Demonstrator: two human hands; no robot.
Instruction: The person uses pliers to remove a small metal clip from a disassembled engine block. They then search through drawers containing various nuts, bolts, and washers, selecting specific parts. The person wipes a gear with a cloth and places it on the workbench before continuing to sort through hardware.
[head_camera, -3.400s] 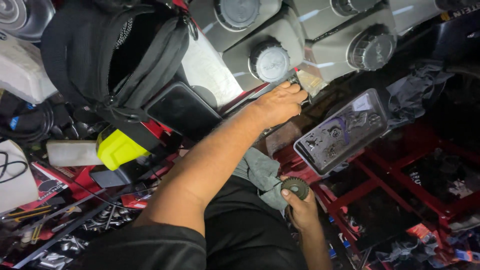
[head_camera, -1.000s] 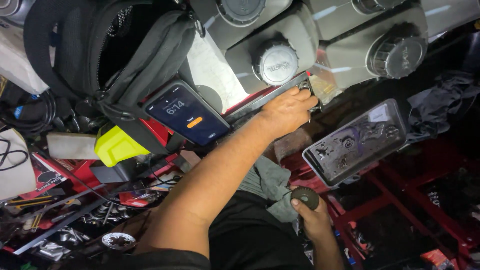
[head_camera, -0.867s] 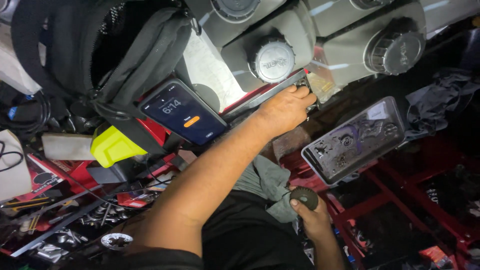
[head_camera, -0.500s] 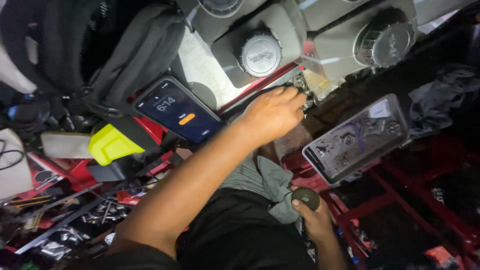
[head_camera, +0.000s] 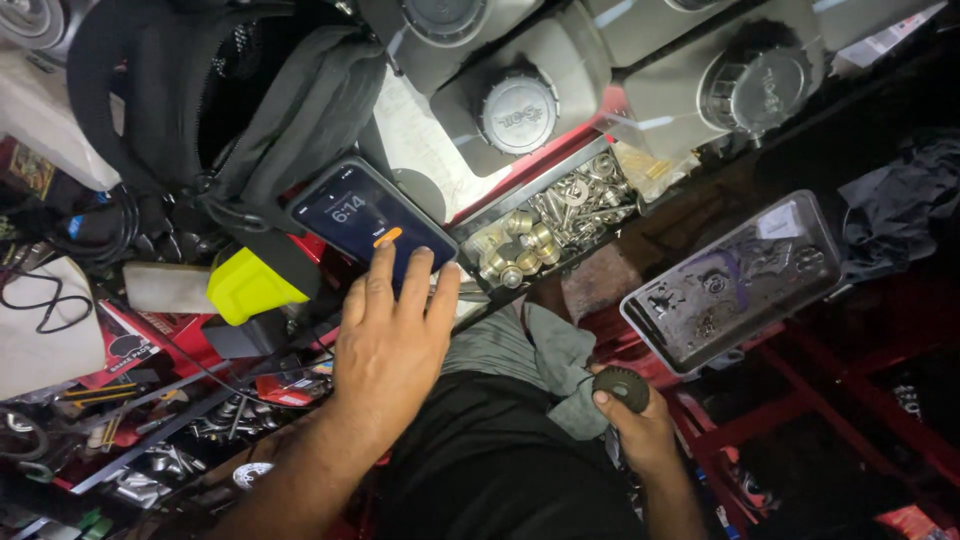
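Dark and toothed, a small round gear (head_camera: 621, 387) sat in the right hand (head_camera: 640, 425). The fingers and thumb (head_camera: 601, 398) of that hand were curled around the gear and pinched it by its edge. The hand was held low, near the person's lap and black shirt (head_camera: 490, 470). A grey cloth (head_camera: 560, 355) hung just beside the gear.

The left hand (head_camera: 392, 340) was spread flat, with the fingers straight and a little apart. Its fingertips (head_camera: 381, 258) touched the lower edge of a black phone (head_camera: 365, 222). The phone's screen was lit and showed an orange spot near the fingertips. The phone leaned on a dark backpack (head_camera: 220, 100) above the left hand.

Just to the left of the left hand was a bright yellow thing (head_camera: 250, 285); what it was could not be told. To the right of that hand, between the 2 hands and a bit higher, was a narrow tray (head_camera: 545, 225) full of shiny nuts and washers. Above the tray stood grey jugs with round caps (head_camera: 517, 112). Above the right hand lay a clear plastic tray (head_camera: 735, 280) with small dark parts in it. Under the left arm, the red table (head_camera: 130, 350) held wires, tools and small metal bits.
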